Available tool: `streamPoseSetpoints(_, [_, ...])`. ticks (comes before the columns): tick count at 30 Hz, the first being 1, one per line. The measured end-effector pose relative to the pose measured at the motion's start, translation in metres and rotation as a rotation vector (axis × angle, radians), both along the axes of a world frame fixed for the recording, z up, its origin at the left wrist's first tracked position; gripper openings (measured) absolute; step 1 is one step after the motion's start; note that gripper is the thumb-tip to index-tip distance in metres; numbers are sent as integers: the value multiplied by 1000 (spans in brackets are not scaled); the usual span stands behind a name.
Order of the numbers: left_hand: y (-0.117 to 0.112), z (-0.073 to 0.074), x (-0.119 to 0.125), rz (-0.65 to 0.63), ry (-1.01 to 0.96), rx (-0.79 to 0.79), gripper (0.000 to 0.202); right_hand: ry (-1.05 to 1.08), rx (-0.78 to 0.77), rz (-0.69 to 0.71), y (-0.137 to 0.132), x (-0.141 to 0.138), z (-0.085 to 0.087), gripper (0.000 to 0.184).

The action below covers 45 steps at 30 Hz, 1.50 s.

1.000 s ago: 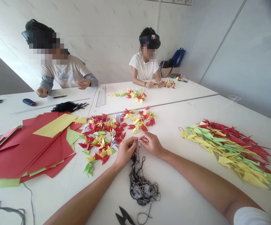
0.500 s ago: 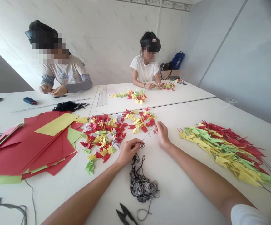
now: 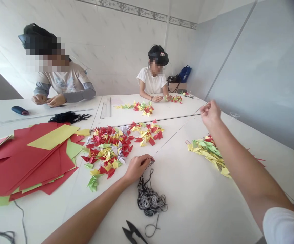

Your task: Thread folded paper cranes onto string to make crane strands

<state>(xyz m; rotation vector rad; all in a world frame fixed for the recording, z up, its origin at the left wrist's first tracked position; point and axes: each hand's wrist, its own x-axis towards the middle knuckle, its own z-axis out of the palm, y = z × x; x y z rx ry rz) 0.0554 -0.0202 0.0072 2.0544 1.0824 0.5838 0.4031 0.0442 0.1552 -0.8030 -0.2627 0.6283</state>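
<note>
A dark thread (image 3: 179,130) runs taut and slanting between my two hands. My left hand (image 3: 138,168) pinches its near end just above a tangled grey-and-black bundle of thread (image 3: 150,200) on the table. Raised far out to the right, my right hand (image 3: 210,113) has its fingers closed on the other end. Thread snips (image 3: 133,233) lie below the bundle. Left of my left hand spreads a pile of folded paper cranes (image 3: 110,145) in red, yellow, green and white. Partly behind my right forearm lie strings of yellow, green and red cranes (image 3: 209,152).
Stacked red paper sheets (image 3: 42,169) cover the left of the white table. A black thread bundle (image 3: 69,117), a dark cylinder (image 3: 20,110) and rulers (image 3: 105,108) lie farther back. Two co-workers (image 3: 63,79) sit opposite, one handling a string of cranes (image 3: 176,99).
My right hand has moved up and away to the right, drawing the thread out long and straight. My left hand stays pinched near the bundle. The view has shifted slightly.
</note>
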Motion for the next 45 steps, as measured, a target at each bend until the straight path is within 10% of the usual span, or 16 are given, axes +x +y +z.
streamPoseSetpoints(7, [-4,-1,-1,-79,77,137,32,-140,260,-149,-10,24,106,42])
streamPoseSetpoints(11, [-15,1,-2,-365,72,212,31,-288,386,-79,-20,2,148,42])
streamPoseSetpoints(14, [-27,4,-3,-563,17,251,37,-378,367,45,-33,-34,161,42])
streamPoseSetpoints(18, [-37,12,-4,-486,32,307,31,-569,401,165,-57,-75,166,43])
streamPoseSetpoints(26, [-26,15,-8,-545,-178,779,29,-648,562,152,-102,-80,188,44])
streamPoseSetpoints(32, [-30,46,8,-2,-471,619,60,-623,450,360,-124,-123,160,43])
streamPoseSetpoints(35, [-34,91,20,-192,-482,344,86,-738,426,634,-124,-151,130,40])
streamPoseSetpoints(40, [-26,165,24,-362,-579,83,59,-867,385,811,-108,-166,89,40])
streamPoseSetpoints(45, [-2,188,2,-171,-608,116,40,-834,251,753,-87,-149,55,45])
